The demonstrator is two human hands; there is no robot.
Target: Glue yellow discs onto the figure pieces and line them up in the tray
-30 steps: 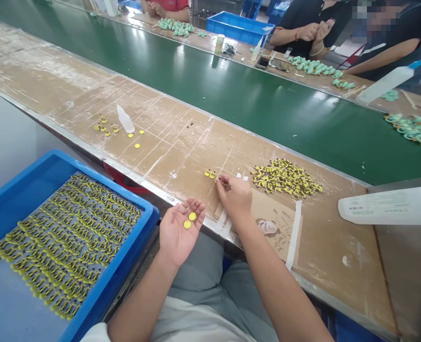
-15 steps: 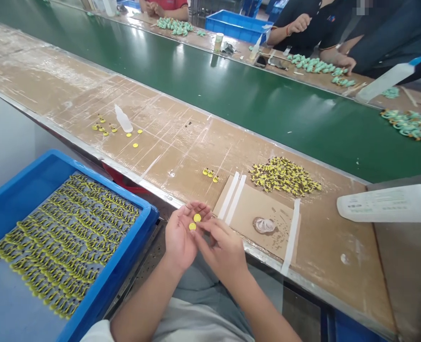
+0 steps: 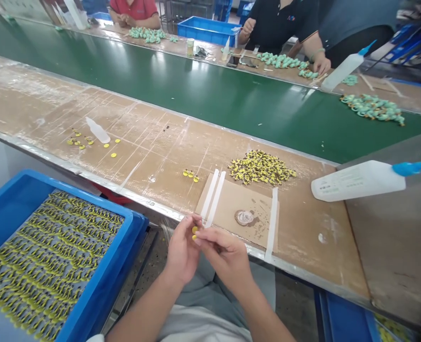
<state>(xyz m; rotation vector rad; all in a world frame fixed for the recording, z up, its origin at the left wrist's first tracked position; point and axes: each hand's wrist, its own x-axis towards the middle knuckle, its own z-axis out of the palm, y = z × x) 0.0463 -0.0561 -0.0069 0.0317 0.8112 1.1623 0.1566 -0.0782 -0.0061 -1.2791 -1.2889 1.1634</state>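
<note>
My left hand (image 3: 183, 249) is cupped above the near table edge, its fingers curled around a small round yellow disc (image 3: 195, 229). Thumb and forefinger of my right hand (image 3: 226, 254) pinch a second yellow disc (image 3: 194, 237) right beside it. Whether more discs lie in the left palm is hidden. Beyond the hands, a cardboard sheet (image 3: 228, 199) with white tape strips carries a dab of whitish paste (image 3: 245, 217). A heap of small yellow and dark brown pieces (image 3: 262, 167) lies behind the sheet, and a few similar yellow pieces (image 3: 190, 175) stand to its left.
At left, a blue crate (image 3: 125, 228) holds rows of yellow-and-dark pieces. A large squeeze bottle (image 3: 360, 180) lies at right; a small white bottle (image 3: 98, 130) lies near loose yellow discs (image 3: 114, 155). Across the green belt (image 3: 210, 88), co-workers sit by heaps of mint-green parts (image 3: 283, 61).
My left palm, which lay open with two discs showing, has turned inward and its fingers have curled. My right hand now pinches one disc. The camera view has shifted right.
</note>
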